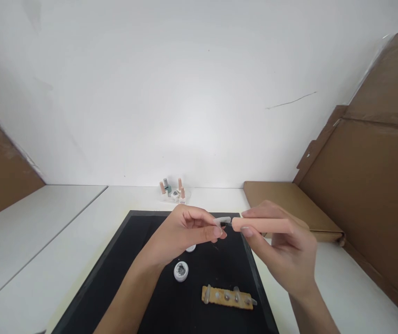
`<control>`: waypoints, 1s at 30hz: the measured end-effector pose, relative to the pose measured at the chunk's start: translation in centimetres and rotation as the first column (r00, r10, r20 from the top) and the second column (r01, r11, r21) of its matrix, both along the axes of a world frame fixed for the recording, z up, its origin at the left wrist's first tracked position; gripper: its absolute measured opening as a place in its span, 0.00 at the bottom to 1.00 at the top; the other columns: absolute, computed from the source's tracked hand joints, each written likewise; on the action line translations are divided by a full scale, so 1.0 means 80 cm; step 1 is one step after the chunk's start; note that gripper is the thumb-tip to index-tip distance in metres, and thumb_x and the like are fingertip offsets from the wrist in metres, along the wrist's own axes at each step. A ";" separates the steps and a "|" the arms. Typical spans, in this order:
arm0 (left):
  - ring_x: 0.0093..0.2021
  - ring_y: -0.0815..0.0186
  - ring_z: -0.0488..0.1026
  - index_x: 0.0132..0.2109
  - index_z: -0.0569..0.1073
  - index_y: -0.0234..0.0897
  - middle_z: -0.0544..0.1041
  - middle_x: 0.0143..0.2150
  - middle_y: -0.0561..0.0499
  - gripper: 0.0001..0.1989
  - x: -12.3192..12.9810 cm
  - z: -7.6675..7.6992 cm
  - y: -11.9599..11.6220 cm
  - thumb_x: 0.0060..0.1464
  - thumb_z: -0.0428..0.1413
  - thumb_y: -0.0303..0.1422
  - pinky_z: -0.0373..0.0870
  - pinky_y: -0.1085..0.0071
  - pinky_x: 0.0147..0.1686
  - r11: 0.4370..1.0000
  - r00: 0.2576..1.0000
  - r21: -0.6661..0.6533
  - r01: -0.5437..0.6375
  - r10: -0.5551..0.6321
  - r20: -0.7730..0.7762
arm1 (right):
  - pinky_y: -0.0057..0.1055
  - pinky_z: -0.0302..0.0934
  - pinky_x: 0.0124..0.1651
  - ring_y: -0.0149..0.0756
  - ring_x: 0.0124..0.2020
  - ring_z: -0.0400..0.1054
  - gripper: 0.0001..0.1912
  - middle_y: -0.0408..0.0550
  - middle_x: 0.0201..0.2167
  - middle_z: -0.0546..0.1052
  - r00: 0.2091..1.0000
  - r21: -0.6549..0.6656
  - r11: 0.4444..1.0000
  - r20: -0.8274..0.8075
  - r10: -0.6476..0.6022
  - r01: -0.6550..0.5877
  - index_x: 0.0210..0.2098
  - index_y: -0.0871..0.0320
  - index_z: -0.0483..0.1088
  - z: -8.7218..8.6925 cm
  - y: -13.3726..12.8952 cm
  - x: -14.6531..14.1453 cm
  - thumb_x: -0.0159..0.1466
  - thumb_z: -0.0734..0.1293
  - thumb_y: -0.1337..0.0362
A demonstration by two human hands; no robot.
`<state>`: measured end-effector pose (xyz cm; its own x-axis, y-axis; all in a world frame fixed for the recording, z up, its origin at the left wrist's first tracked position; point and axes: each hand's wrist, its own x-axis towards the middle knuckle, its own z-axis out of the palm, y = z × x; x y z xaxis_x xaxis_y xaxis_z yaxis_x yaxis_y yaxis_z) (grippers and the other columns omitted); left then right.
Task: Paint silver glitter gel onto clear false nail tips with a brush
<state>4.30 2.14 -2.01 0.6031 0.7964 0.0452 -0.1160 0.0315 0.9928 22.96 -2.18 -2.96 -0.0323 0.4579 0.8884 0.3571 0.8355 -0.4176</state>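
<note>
Between thumb and fingers, my left hand (199, 227) pinches a pale, translucent false nail (224, 219). My right hand (282, 250) is closed around the long peach handle of a nail polish brush (263, 225). The dark brush end meets the underside of the false nail, close to my left fingertips; whether it touches is too small to tell. Below my hands, a tan strip (223, 298) carries a few pale nail tips and round dots. A small open white jar (181, 271) with silvery grey contents stands left of it, and a second white round item (191, 248) is partly hidden by my left hand.
A black mat (157, 297) lies under my hands on the white table (73, 241). Several nail polish bottles (174, 190) are grouped by the back wall. A flat cardboard box (289, 204) lies at the right, beside an upright cardboard panel (376, 176).
</note>
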 end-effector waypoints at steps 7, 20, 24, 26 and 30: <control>0.26 0.74 0.72 0.30 0.83 0.35 0.79 0.23 0.54 0.04 -0.003 -0.002 0.002 0.50 0.66 0.31 0.68 0.81 0.30 1.000 1.000 -0.002 0.010 -0.010 -0.008 | 0.30 0.62 0.25 0.31 0.28 0.70 0.14 0.41 0.33 0.79 0.996 0.035 0.997 -0.060 0.064 -0.062 0.39 0.50 0.74 -0.005 -0.001 0.003 0.60 0.69 0.76; 0.27 0.72 0.73 0.29 0.83 0.36 0.79 0.23 0.53 0.07 -0.002 -0.005 0.004 0.50 0.67 0.34 0.67 0.77 0.32 1.000 0.999 0.020 0.021 -0.020 -0.049 | 0.32 0.62 0.28 0.32 0.26 0.70 0.10 0.41 0.26 0.76 1.000 0.012 1.000 -0.023 0.002 -0.002 0.33 0.54 0.72 -0.002 -0.003 0.004 0.59 0.69 0.76; 0.30 0.69 0.74 0.27 0.82 0.36 0.79 0.24 0.53 0.07 -0.003 -0.006 0.003 0.50 0.66 0.33 0.66 0.75 0.32 0.999 0.999 0.029 0.013 -0.012 -0.052 | 0.31 0.63 0.28 0.32 0.29 0.70 0.13 0.41 0.31 0.79 0.997 0.057 0.998 -0.069 0.030 -0.026 0.36 0.52 0.74 -0.002 -0.004 0.008 0.59 0.69 0.77; 0.29 0.70 0.73 0.27 0.82 0.36 0.78 0.24 0.53 0.06 -0.001 -0.006 0.003 0.50 0.66 0.33 0.65 0.75 0.30 0.999 0.999 0.035 0.017 -0.015 -0.051 | 0.31 0.64 0.28 0.31 0.29 0.71 0.13 0.41 0.35 0.80 0.995 0.067 0.996 -0.079 0.062 -0.056 0.38 0.51 0.74 -0.002 -0.005 0.008 0.59 0.69 0.76; 0.26 0.72 0.68 0.29 0.82 0.35 0.77 0.23 0.53 0.05 0.003 -0.006 0.002 0.49 0.67 0.31 0.61 0.76 0.27 0.999 0.999 0.048 0.013 -0.011 -0.040 | 0.30 0.64 0.26 0.31 0.27 0.70 0.11 0.42 0.32 0.80 0.997 0.019 0.997 -0.021 0.079 -0.078 0.39 0.51 0.75 0.000 -0.006 0.003 0.60 0.71 0.73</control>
<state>4.54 2.33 -2.49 0.6144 0.7868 0.0596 -0.0767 -0.0156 0.9969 23.18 -2.63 -2.98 -0.0479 0.4384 0.8975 0.2812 0.8681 -0.4090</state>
